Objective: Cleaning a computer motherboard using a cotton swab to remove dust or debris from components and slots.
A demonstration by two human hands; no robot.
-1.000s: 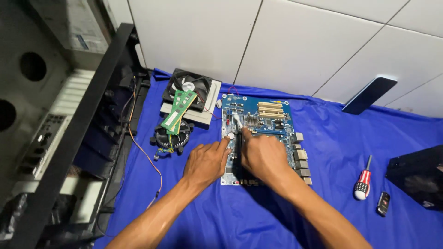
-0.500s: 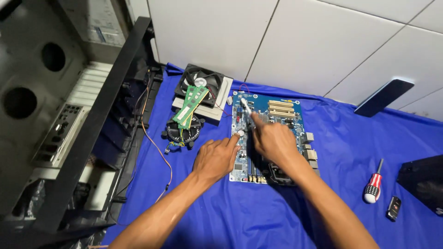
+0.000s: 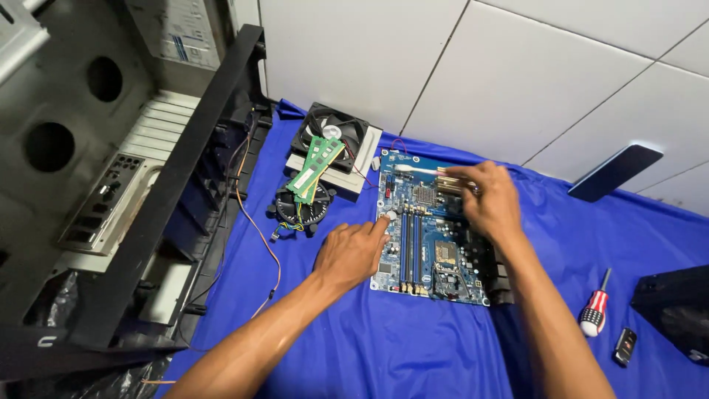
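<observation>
Right hand: fingers pinched on a thin white stick-like tool, held level over the far edge of the board, its tip pointing left. What the tool is exactly cannot be told.

Left hand: loosely curled, holding nothing; index fingertip pressed on a small round silver coin battery at the left edge of the board, palm resting on the cloth just left of it.

Blue rectangular computer motherboard: lies flat on the cloth, centre of the scene, under both hands. Dark memory slots run near-to-far through its middle; a square silver processor socket sits to the right of them, toward the near edge.

Blue cloth: spread beneath everything, reaching to the white tiled wall on the far side.

Two green memory sticks: laid crosswise, far left of the board, resting on a black square fan on a white base and overhanging a round black cooler fan just nearer.

Open dark grey computer case: far left, on its side, orange and black wires trailing out onto the cloth.

Screwdriver with red, white and black striped handle: right, well apart from the board. Small black key fob just beside it; black box at the right edge; dark flat slab leaning at the wall.
</observation>
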